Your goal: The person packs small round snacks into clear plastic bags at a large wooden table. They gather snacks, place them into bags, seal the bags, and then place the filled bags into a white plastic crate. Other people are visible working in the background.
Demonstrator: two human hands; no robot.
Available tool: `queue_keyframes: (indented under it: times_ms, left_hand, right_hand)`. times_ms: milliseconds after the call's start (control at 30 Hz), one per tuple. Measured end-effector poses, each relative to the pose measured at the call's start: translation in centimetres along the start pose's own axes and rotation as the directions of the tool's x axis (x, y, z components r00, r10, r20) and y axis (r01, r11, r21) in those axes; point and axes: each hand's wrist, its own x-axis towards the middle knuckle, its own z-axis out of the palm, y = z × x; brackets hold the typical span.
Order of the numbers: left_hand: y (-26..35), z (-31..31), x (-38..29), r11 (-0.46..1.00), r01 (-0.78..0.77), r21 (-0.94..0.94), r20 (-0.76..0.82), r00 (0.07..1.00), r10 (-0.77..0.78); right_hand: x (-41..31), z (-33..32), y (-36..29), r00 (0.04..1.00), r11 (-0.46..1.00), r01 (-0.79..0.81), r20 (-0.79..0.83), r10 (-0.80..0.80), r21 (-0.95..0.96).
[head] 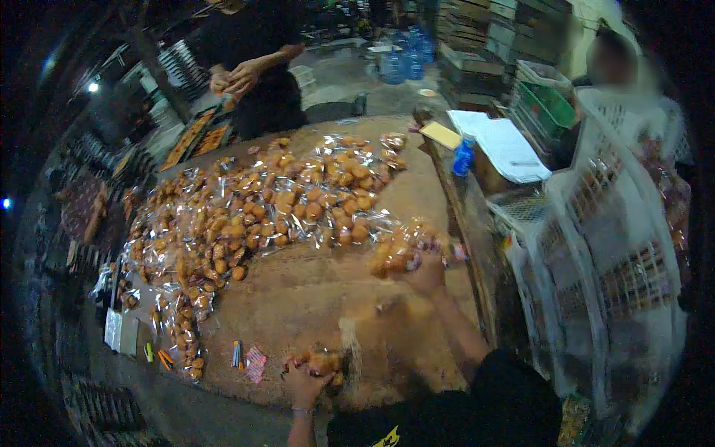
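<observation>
At the table's front edge, my left hand grips a small clear bag of round, golden-brown baked pieces. My right hand, reaching out at the right side, holds a fuller clear bag of such pieces; my fingers are partly hidden by it. A large heap of filled clear bags spreads across the far and left parts of the wooden table. Beside my left hand lie a pink-and-white printed packet and a small blue item, perhaps a lighter.
Along the right edge runs a wooden rail, with a blue bottle and paper sheets beyond it. White plastic chairs stand stacked at right. A person in dark clothes stands across the table. A light box sits far left.
</observation>
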Motion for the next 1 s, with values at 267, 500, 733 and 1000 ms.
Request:
queue_keyframes:
  times_ms: [267, 500, 733, 1000]
  left_hand:
    - [1.9, -3.4, 0.5, 0.695, -0.363, -0.621, -0.113, 0.919, 0.378]
    - [10.1, -8.8, 1.4, 0.428, -0.801, -0.420, -0.431, 0.591, 0.682]
    - [19.7, -13.5, -0.8, 0.213, -0.954, -0.213, -0.588, 0.299, 0.751]
    - [24.6, -15.2, -3.8, 0.325, -0.935, -0.144, -0.415, 0.355, 0.838]
  right_hand:
    - [-20.0, -8.2, -11.8, 0.934, 0.993, 0.110, 0.337, -0.117, 0.040]
    - [-23.9, -24.8, -19.6, 0.976, 0.945, 0.181, 0.167, -0.139, -0.272]
    - [-28.2, -38.2, -29.6, 0.984, 0.810, -0.049, -0.169, -0.063, -0.585]
    - [-29.7, -45.8, -32.3, 0.734, 0.654, -0.317, -0.614, -0.290, -0.687]
